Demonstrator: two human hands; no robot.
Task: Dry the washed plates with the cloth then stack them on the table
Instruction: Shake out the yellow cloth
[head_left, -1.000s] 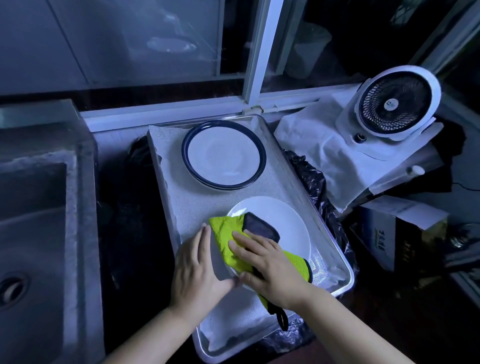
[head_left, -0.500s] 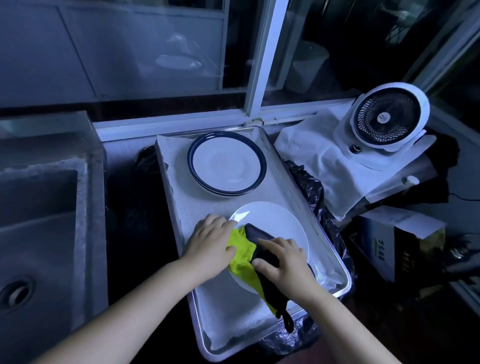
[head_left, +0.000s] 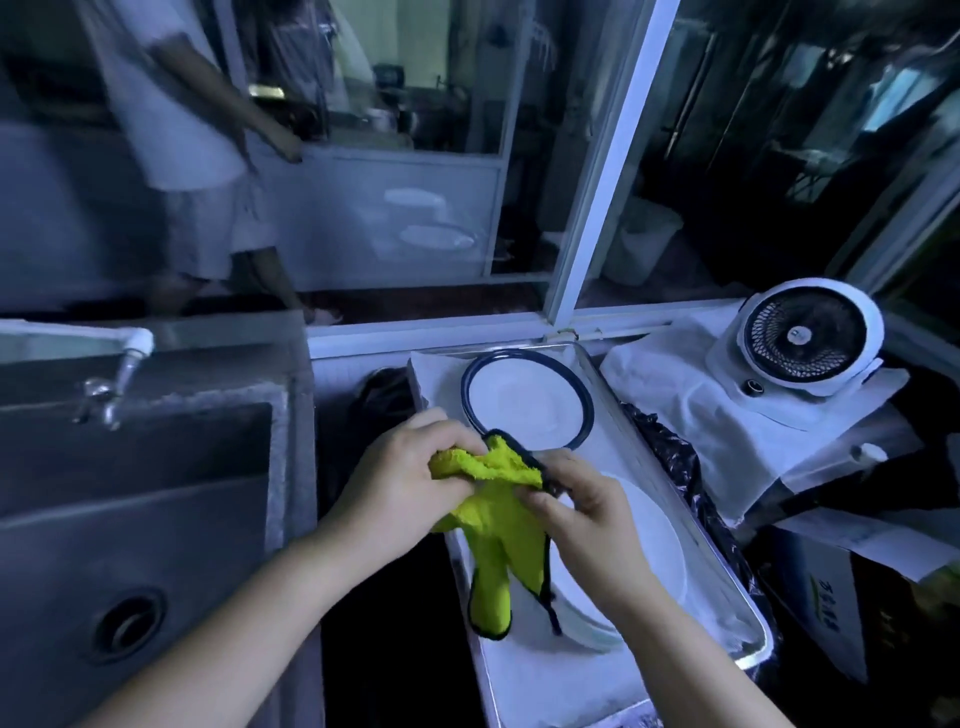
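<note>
A yellow-green cloth (head_left: 493, 514) with a dark edge hangs in the air above the metal tray (head_left: 696, 525). My left hand (head_left: 405, 478) grips its bunched upper left corner. My right hand (head_left: 582, 506) pinches its upper right edge. Below my right hand lies a plain white plate (head_left: 649, 561) on the tray's near half, partly hidden by hand and cloth. A white plate with a dark blue rim (head_left: 524, 400) lies flat at the tray's far end.
A steel sink (head_left: 130, 509) with a tap (head_left: 111, 389) is at the left. A white fan (head_left: 800, 343) stands on white cloth at the right, with a cardboard box (head_left: 826, 603) below it. A window frame (head_left: 602, 171) runs behind the tray, with a person beyond the glass.
Both hands have lifted the cloth off the white plate and now hold it up between them. The camera has tilted up, showing more window and sink.
</note>
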